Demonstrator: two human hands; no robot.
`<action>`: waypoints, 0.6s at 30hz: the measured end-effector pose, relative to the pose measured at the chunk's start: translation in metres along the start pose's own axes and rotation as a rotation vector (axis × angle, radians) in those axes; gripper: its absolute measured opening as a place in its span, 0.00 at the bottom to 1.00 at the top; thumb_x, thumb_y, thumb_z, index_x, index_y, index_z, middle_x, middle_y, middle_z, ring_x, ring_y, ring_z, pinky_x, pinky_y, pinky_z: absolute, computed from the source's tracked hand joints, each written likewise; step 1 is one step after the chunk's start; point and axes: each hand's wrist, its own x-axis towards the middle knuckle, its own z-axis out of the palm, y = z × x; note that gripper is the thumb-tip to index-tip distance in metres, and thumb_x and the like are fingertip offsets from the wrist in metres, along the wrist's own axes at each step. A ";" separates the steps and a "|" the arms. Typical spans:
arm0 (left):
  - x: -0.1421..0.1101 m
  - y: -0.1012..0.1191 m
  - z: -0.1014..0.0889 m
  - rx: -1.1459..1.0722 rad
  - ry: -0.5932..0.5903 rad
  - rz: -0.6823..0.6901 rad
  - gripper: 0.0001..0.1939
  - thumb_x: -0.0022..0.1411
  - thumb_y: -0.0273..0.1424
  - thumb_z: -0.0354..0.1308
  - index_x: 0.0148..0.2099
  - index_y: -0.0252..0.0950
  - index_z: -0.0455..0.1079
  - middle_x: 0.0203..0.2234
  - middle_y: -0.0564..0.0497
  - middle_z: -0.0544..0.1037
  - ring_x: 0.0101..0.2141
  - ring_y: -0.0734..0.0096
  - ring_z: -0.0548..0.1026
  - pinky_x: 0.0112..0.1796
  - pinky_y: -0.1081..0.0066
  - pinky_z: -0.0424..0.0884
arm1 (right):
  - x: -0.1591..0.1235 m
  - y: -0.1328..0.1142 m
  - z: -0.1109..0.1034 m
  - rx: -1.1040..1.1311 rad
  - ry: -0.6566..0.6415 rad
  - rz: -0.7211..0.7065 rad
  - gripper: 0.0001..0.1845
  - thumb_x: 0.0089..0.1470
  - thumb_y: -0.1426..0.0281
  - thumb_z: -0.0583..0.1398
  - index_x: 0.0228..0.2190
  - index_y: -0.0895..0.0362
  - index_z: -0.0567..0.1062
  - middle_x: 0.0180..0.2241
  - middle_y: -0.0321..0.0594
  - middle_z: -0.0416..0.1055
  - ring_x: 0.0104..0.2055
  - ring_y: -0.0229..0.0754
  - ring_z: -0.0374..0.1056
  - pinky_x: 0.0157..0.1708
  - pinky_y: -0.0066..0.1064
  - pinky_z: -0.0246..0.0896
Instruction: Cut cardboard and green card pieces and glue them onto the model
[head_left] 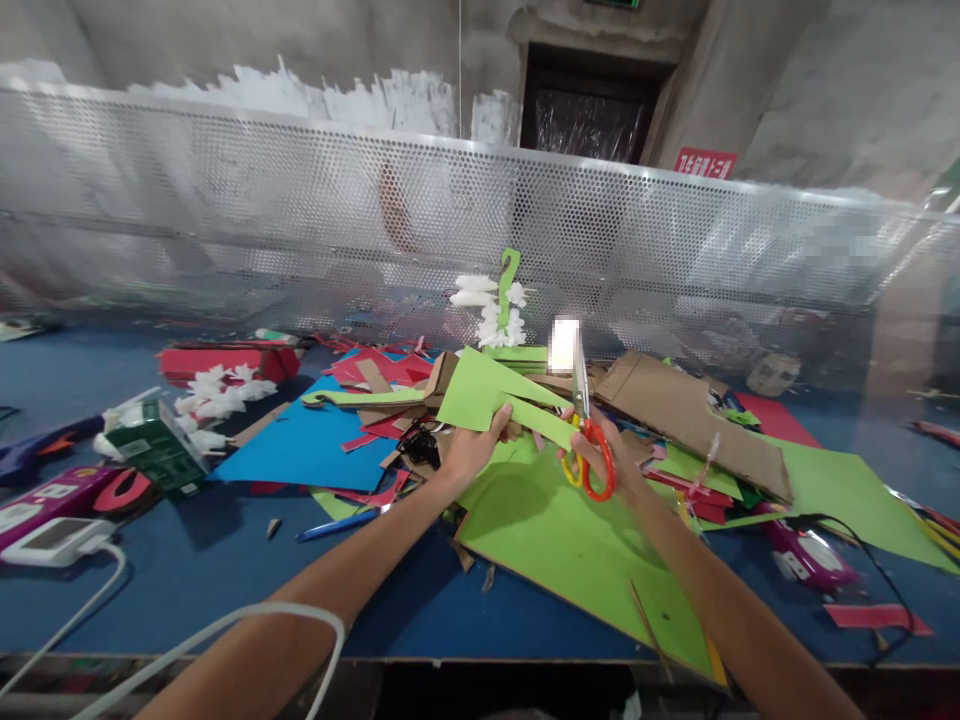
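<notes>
My left hand (472, 450) is closed on a piece of light green paper (469, 390), thumb on top. The piece is cut, with a narrow strip running right toward my other hand. My right hand (616, 455) is closed round a pair of scissors (607, 470) with orange and yellow handles, blades pointing up and away. Its fingertips also touch the end of the green strip. Below both hands lies a large green sheet (577, 550) on the blue table (420, 590).
Paper scraps and a blue sheet (300, 445) lie left of my hands; brown cardboard (675, 415) lies right. A green box (154, 445), white power bank (56, 540) and cable (247, 608) are at left. A perforated metal panel (315, 220) stands behind.
</notes>
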 end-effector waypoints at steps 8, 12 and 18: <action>0.002 0.011 -0.013 -0.033 -0.267 0.026 0.19 0.47 0.47 0.75 0.36 0.40 0.79 0.35 0.45 0.84 0.38 0.54 0.80 0.46 0.58 0.75 | 0.007 -0.001 -0.015 -0.110 0.194 0.005 0.27 0.48 0.52 0.71 0.41 0.51 0.67 0.33 0.34 0.69 0.23 0.36 0.66 0.22 0.31 0.68; 0.012 0.013 -0.037 -0.474 -0.521 -0.134 0.34 0.50 0.59 0.69 0.48 0.37 0.78 0.45 0.37 0.84 0.50 0.46 0.80 0.52 0.51 0.73 | 0.006 -0.002 -0.039 -0.203 0.148 0.004 0.25 0.49 0.55 0.70 0.43 0.52 0.69 0.32 0.33 0.69 0.22 0.35 0.64 0.22 0.29 0.64; 0.012 0.014 -0.044 -0.457 -0.549 -0.301 0.40 0.52 0.68 0.60 0.46 0.36 0.79 0.47 0.33 0.83 0.52 0.42 0.79 0.49 0.51 0.75 | 0.001 -0.010 -0.048 -0.411 -0.015 -0.059 0.18 0.53 0.61 0.66 0.44 0.55 0.73 0.29 0.34 0.72 0.27 0.38 0.63 0.29 0.29 0.59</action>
